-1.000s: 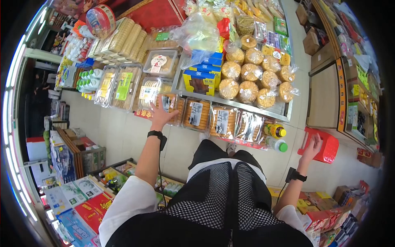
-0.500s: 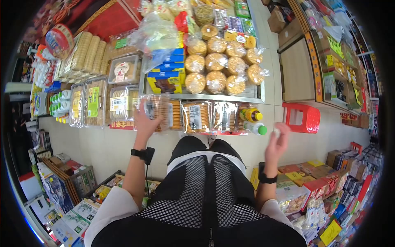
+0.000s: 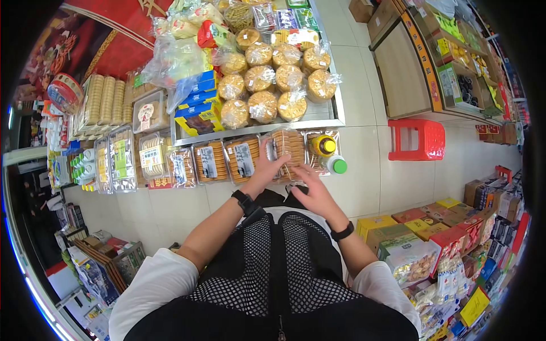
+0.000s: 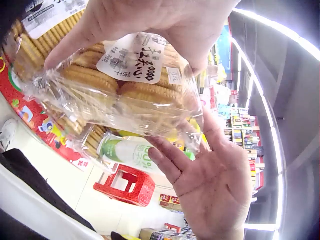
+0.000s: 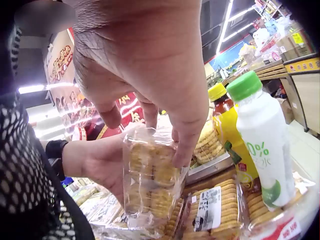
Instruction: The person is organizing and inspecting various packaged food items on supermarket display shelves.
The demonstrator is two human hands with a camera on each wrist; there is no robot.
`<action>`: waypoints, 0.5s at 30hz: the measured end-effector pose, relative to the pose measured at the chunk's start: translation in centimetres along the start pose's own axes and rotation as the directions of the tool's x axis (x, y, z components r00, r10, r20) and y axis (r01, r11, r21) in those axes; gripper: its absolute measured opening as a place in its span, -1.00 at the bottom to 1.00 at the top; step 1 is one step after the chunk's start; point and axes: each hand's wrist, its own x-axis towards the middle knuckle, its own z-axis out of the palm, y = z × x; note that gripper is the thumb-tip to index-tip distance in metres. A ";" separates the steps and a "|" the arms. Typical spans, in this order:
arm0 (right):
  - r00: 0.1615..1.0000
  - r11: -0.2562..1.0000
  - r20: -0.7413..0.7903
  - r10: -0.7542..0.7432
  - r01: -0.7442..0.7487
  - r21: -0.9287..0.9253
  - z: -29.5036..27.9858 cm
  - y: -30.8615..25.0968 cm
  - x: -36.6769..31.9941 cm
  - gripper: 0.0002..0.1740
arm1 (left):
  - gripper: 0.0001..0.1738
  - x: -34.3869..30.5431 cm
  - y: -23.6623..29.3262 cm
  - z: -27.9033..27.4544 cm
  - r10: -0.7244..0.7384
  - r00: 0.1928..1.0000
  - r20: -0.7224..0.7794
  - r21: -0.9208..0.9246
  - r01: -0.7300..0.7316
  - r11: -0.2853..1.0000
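My left hand (image 3: 265, 173) grips a clear-wrapped pack of biscuits (image 3: 288, 146) with a white label, above the right part of the biscuit row. In the left wrist view the thumb lies along one side of the pack (image 4: 145, 102). From the right, my right hand (image 3: 316, 196) touches the pack's edge with extended fingertips; its palm (image 4: 215, 180) faces the left wrist camera. Just right of the hands, a green-capped white bottle (image 3: 335, 165) and a yellow-capped bottle (image 3: 322, 145) lean over the last biscuit pack.
Labelled biscuit packs (image 3: 209, 162) line the front of the metal-edged display (image 3: 256, 132), which carries round wrapped cakes (image 3: 263, 107) and blue-yellow boxes (image 3: 199, 116). A red stool (image 3: 424, 140) stands on the floor to the right. Cartons (image 3: 398, 241) are stacked at lower right.
My left hand has lifted a biscuit pack from the row's left part and carried it right. The right hand has come in from the far right to the pack. The view has shifted rightward.
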 end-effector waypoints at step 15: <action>0.957 0.937 -0.211 0.201 -0.124 0.328 6.2 14.9 2.2 -0.29 | -0.06 -0.3 -8.1 -1.2 0.354 0.874 0.333 0.740 -0.475 0.476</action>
